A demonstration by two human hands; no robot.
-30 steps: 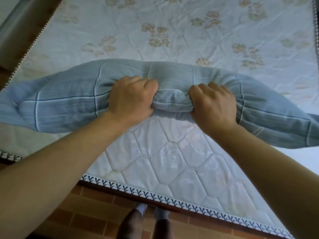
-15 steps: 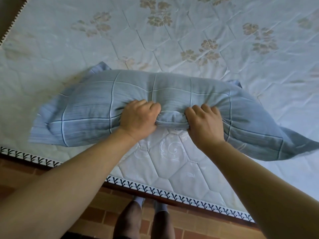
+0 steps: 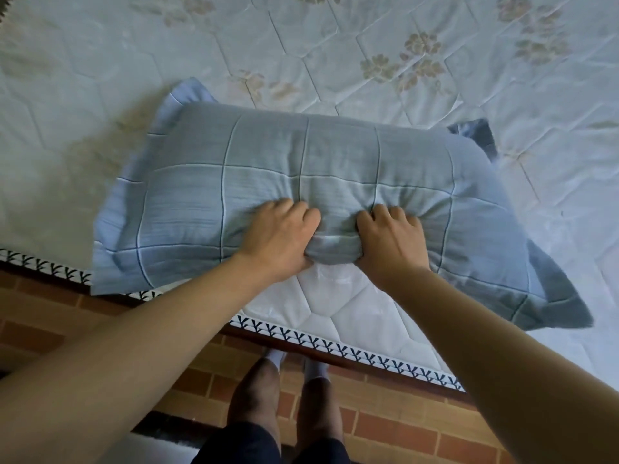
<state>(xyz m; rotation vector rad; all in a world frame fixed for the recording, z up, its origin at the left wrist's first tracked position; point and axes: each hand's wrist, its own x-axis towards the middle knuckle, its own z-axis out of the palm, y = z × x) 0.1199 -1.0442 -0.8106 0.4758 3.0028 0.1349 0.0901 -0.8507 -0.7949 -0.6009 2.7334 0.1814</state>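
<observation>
A grey-blue pillow [image 3: 301, 169] with a thin checked line pattern lies flat on the quilted mattress [image 3: 335, 55], its near left corner hanging just over the mattress edge. My left hand [image 3: 278, 239] grips the pillow's near long edge at the middle, fingers curled into the fabric. My right hand [image 3: 392, 242] grips the same edge right beside it. A bunched fold of the pillowcase is squeezed between the two hands.
The mattress has a pale hexagon quilting with faded flower prints and a patterned border [image 3: 351, 353] along its near edge. Below is a red brick floor [image 3: 385, 423]. My legs and socked feet [image 3: 278, 360] stand close against the bed.
The pillow, held up and stretched across the view a second ago, has come down flat onto the mattress. Both hands kept their grip on its near edge and moved down with it.
</observation>
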